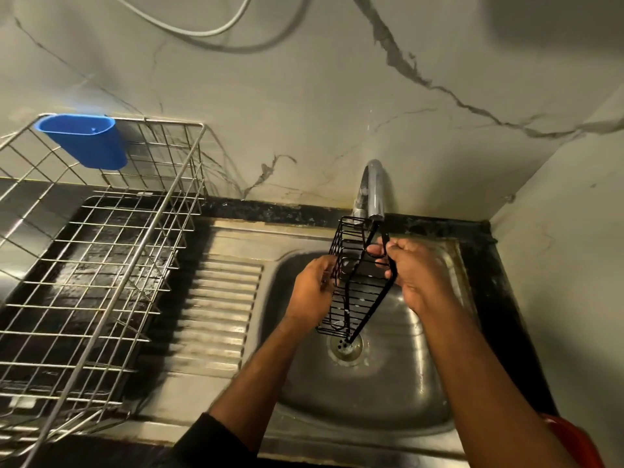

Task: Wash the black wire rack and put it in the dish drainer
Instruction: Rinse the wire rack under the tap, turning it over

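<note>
Two hands hold one black wire rack over one sink under one tap: left hand and right hand both closed around its wires. One dish drainer stands left.

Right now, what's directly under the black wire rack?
Under the black wire rack, held by the left hand and right hand, is the steel sink and its drain. The rack's wires cover part of the drain.
</note>
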`<state>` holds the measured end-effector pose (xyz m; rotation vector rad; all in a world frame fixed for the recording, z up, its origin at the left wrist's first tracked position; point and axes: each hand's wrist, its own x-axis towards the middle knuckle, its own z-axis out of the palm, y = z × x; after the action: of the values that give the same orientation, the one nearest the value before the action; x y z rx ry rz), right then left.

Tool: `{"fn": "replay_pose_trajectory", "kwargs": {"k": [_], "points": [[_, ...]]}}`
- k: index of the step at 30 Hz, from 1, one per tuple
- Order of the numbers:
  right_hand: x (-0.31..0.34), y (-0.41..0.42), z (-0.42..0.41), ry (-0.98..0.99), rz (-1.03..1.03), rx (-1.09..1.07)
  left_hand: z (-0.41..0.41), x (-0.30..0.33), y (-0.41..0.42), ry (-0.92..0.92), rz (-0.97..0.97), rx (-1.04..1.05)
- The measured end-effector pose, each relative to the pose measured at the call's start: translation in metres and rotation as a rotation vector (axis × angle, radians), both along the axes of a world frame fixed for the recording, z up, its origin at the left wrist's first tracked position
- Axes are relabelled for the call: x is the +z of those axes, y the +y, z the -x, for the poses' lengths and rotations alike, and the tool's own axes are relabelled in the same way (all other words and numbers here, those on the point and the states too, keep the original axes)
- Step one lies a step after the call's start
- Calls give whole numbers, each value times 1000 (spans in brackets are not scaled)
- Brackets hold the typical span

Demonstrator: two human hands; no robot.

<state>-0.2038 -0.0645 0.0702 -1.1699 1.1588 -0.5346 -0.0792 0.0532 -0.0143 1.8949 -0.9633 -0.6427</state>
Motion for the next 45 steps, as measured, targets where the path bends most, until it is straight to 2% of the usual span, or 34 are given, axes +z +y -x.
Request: {"fn": "replay_pose_trajectory", "kwargs": {"k": [11,16,24,34,39,42,45], "points": [[6,-2,5,24,93,18,4,0,2,106,47,-7],[3,-10,-4,54,161,82,11,1,10,262,83,1],[4,-8,-16,107,264,157,20,8,26,374,125,67],[2,-12,-3,100,407,173,20,8,27,342,95,4],[-1,-23,-9,17,347,130,18,8,28,400,81,31],[5,-26,-10,-131,213,46,14,10,30,462,72,52],[7,-32,-14,-222,100,52,11,12,31,544,69,94]]}}
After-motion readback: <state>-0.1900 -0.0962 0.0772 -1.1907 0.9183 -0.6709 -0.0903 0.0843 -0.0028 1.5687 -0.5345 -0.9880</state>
